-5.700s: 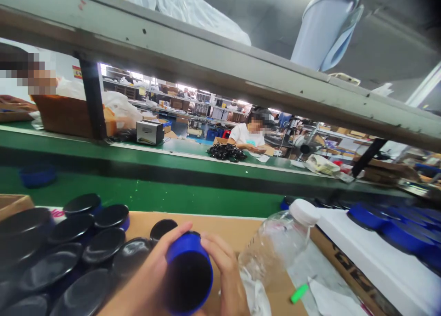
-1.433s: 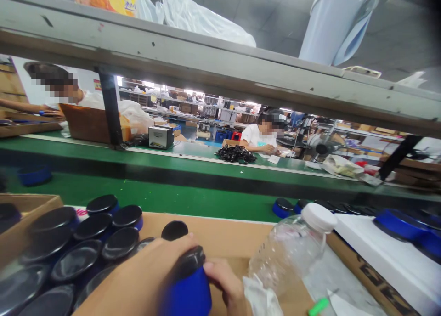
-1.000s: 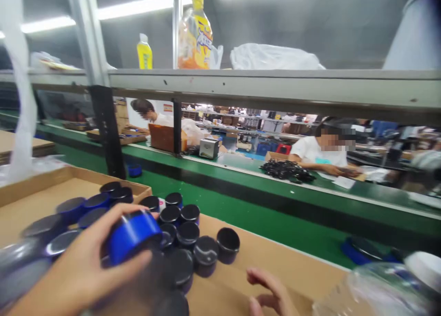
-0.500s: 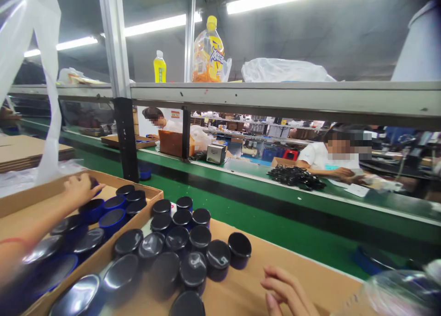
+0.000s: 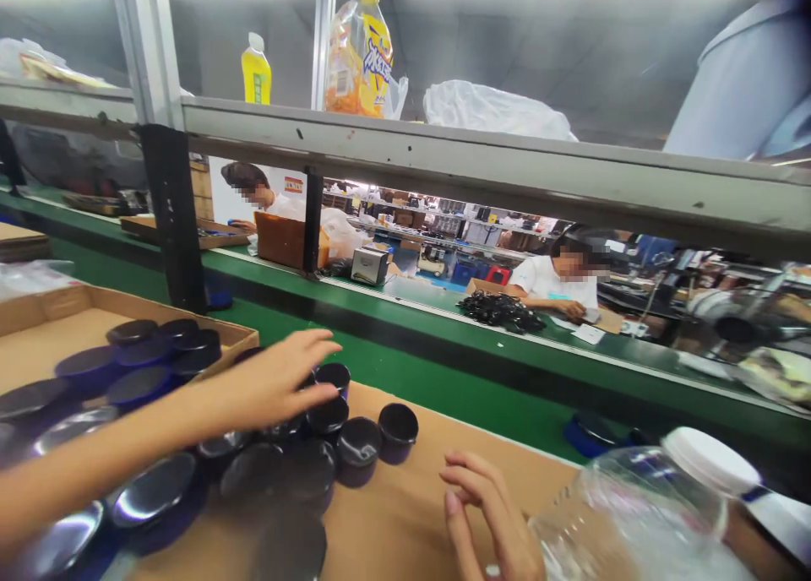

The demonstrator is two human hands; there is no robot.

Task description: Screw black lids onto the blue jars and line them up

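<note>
Your left hand [image 5: 279, 378] is stretched out over the group of black-lidded jars [image 5: 329, 446] that stand on the cardboard sheet [image 5: 405, 513] on the counter. The fingers are spread open and almost flat, and the hand holds nothing; the fingertips are just above, or maybe touching, the jar [image 5: 334, 377] at the far edge of the group, and I cannot tell which. Your right hand [image 5: 487, 513] rests low on the cardboard, near the jars but apart from them. Its fingers are loosely curled and it also holds nothing.

On your left side there is a cardboard box [image 5: 57, 311] with more jars [image 5: 158, 344] inside, blue bodies with dark lids. Just beside your right hand, at the lower right, lies a clear plastic bottle [image 5: 634, 513] with a white cap [image 5: 710, 461], tilted toward you.

Behind the cardboard runs a green conveyor belt [image 5: 443, 387]. Above it is a grey metal shelf [image 5: 443, 163] carrying a yellow bottle [image 5: 256, 57], a large orange drink bottle [image 5: 361, 49] and a white plastic bag [image 5: 494, 112]. On the other side of the line two persons [image 5: 551, 277] sit at work, with a pile of small black parts [image 5: 500, 311] near one of them.
</note>
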